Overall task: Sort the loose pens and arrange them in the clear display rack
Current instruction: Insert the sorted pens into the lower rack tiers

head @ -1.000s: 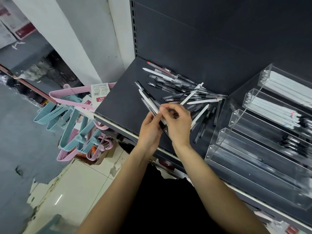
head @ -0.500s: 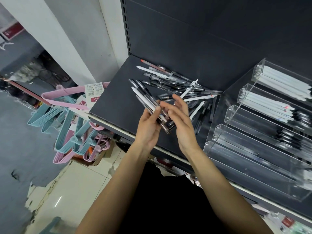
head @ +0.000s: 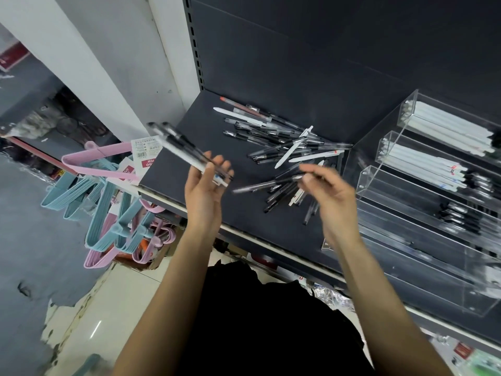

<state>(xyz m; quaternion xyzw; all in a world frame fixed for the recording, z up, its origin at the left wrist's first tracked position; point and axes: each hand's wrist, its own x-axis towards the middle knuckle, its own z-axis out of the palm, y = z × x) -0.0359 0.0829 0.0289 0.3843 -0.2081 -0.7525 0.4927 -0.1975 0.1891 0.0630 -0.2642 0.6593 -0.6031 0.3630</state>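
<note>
From the head camera, my left hand point(head: 205, 189) is raised palm-up over the front edge of the dark shelf point(head: 173, 169), fingers curled around a bundle of pens point(head: 187, 154). The bundle is mostly dark with at least one white barrel, and it slants up and to the left, its far ends sticking out past the shelf corner. It is blurred, so I cannot count the pens.

My right hand point(head: 329, 191) is to the right of it, also over the shelf, pinching a single dark pen point(head: 267, 184) between thumb and fingertips. That pen points left toward the other hand without touching it. The hand is smeared too.

The loose pile of pens point(head: 282, 147) lies on the shelf beyond and between my hands, black and white ones crossing at all angles, with one red-tipped pen point(head: 238, 104) at the far back.

The clear rack point(head: 423, 185) stands at the right end of the shelf, just beside the pile. Its upper tiers hold rows of white pens point(head: 444, 126), and dark pens point(head: 458, 213) lie in the tiers below.

Pink and blue hangers point(head: 108, 191) hang off to the left, below the shelf.
</note>
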